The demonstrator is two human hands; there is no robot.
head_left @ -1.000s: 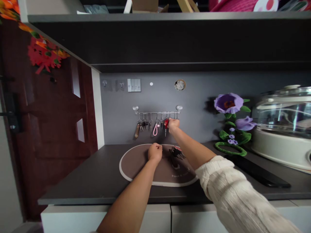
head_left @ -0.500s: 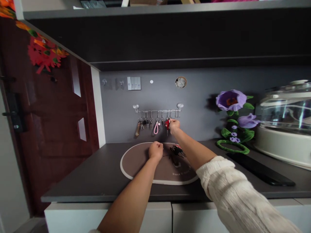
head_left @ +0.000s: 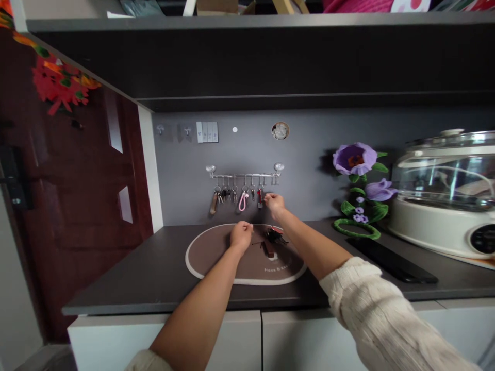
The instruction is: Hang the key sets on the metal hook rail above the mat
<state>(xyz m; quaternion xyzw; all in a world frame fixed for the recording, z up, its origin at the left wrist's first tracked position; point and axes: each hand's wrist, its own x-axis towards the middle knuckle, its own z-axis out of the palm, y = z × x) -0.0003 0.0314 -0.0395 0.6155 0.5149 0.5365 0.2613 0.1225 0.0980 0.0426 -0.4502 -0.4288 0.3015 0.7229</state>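
Observation:
My right hand point(head_left: 274, 205) is at the hook rack point(head_left: 245, 175), its fingertips just right of a red key holder point(head_left: 260, 198) that hangs from a hook. The fingers are bent and a little apart, with nothing visible in them. My left hand point(head_left: 241, 236) is above the brown oval mat point(head_left: 216, 257), fingers curled closed; what they hold, if anything, is hidden. Left of the red holder hang several bunches of keys point(head_left: 228, 195), a pink strap loop point(head_left: 243, 201) and a brown fob point(head_left: 214, 204). On the mat lies a dark bunch of keys point(head_left: 276, 235) beside a brown strip point(head_left: 268, 249).
To the right stand purple fabric flowers point(head_left: 355, 158) and a white appliance with a clear cover point(head_left: 433, 211). A long black object point(head_left: 390, 260) lies on the counter in front of them. A dark shelf point(head_left: 247, 62) overhangs the counter. At left is a reddish-brown door point(head_left: 96, 206).
My right hand has let go of the red key holder and drawn slightly right; the holder now hangs by itself. The left hand stays over the mat. The view has shifted slightly.

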